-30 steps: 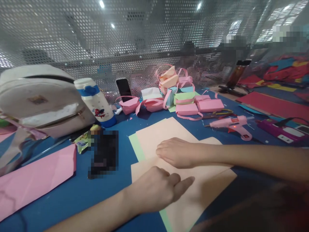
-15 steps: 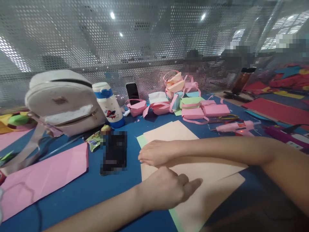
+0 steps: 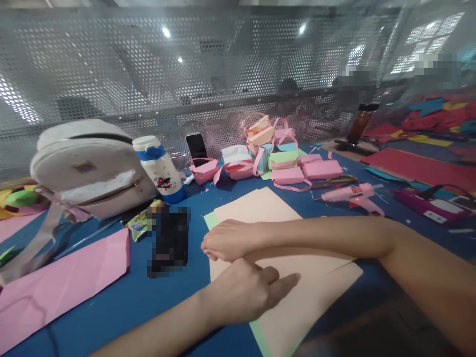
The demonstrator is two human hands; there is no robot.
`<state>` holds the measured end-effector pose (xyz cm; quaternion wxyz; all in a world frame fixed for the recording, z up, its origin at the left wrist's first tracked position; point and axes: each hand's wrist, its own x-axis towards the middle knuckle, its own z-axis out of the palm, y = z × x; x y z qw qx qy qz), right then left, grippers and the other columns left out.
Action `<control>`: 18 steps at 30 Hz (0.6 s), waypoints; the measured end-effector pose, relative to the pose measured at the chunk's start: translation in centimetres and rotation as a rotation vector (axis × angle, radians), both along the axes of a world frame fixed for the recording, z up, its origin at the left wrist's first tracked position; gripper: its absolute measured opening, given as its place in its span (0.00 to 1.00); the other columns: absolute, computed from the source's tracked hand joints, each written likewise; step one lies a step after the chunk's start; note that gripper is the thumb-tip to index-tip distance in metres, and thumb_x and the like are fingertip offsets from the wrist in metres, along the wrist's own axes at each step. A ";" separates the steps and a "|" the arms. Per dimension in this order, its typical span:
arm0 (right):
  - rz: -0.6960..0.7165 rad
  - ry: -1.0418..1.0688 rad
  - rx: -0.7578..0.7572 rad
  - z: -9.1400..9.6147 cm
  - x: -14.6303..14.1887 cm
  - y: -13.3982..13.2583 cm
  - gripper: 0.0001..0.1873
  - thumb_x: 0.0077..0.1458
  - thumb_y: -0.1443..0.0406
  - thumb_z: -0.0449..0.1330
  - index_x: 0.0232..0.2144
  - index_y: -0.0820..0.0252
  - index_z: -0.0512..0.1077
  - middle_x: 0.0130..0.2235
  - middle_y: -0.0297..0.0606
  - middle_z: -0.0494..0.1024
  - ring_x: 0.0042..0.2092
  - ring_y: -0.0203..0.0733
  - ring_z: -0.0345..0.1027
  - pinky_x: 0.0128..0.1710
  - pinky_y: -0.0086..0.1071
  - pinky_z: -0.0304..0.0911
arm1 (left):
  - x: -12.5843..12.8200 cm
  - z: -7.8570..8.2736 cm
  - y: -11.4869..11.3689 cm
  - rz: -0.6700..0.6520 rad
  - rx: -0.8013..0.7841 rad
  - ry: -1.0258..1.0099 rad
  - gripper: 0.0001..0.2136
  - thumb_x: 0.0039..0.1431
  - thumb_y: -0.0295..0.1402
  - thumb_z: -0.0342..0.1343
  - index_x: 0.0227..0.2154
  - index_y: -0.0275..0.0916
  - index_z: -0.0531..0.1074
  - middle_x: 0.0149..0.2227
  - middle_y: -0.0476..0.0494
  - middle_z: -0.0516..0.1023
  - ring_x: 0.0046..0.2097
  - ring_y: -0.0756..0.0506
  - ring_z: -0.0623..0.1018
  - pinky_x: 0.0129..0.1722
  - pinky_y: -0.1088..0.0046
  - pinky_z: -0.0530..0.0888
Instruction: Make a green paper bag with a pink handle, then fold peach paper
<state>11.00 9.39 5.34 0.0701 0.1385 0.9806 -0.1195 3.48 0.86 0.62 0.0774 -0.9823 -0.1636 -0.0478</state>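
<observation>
Peach paper sheets (image 3: pixel 316 292) lie on the blue table, with green paper (image 3: pixel 260 337) showing along their left edge. My left hand (image 3: pixel 247 290) reaches in from the lower left. Its index finger is stretched to the right over the peach paper and the other fingers are curled, with no object visible in it. Just beyond it, my right hand (image 3: pixel 230 240) comes from the right, palm down across the sheets. Its fingertips reach the left edge of the paper, and my forearm passes over the stack. The undersides of both hands are hidden.
Left stand a white backpack (image 3: pixel 85 168), a bottle (image 3: pixel 159 171) and folded pink paper (image 3: pixel 70 282). A blurred black item (image 3: pixel 169 243) lies beside the sheets. Small paper bags (image 3: pixel 288 176) line the back near a phone (image 3: pixel 197 148). Right are a pink glue gun (image 3: pixel 349 194) and a purple device (image 3: pixel 427 206).
The view has shifted slightly, so most things appear further left. The upper peach sheet's right part lies flatter and further left under my right forearm. Both hands keep nearly the same pose.
</observation>
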 end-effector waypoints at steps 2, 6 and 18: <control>-0.050 0.000 -0.006 0.1 1.3 0.3 0.09 0.57 0.71 0.53 0.32 0.59 0.72 0.34 0.36 0.78 0.30 0.39 0.64 0.26 0.31 0.50 | 0.0 0.1 -0.1 0.013 -0.011 0.013 0.23 0.70 0.26 0.46 0.66 0.37 0.54 0.30 0.50 0.76 0.20 0.46 0.72 0.15 0.68 0.59; -0.113 -0.013 -0.024 0.4 4.7 1.0 0.12 0.56 0.70 0.51 0.31 0.58 0.74 0.33 0.37 0.79 0.30 0.40 0.65 0.27 0.31 0.51 | 0.0 0.5 -0.1 0.017 -0.025 0.054 0.23 0.71 0.28 0.46 0.66 0.37 0.52 0.33 0.50 0.76 0.22 0.46 0.74 0.16 0.65 0.63; -0.363 -0.154 0.027 1.7 12.8 0.8 0.13 0.56 0.71 0.52 0.35 0.60 0.77 0.37 0.41 0.81 0.36 0.43 0.71 0.29 0.31 0.51 | 0.1 1.1 -0.2 0.028 -0.035 0.097 0.21 0.73 0.30 0.44 0.66 0.39 0.51 0.34 0.52 0.76 0.24 0.46 0.76 0.18 0.65 0.62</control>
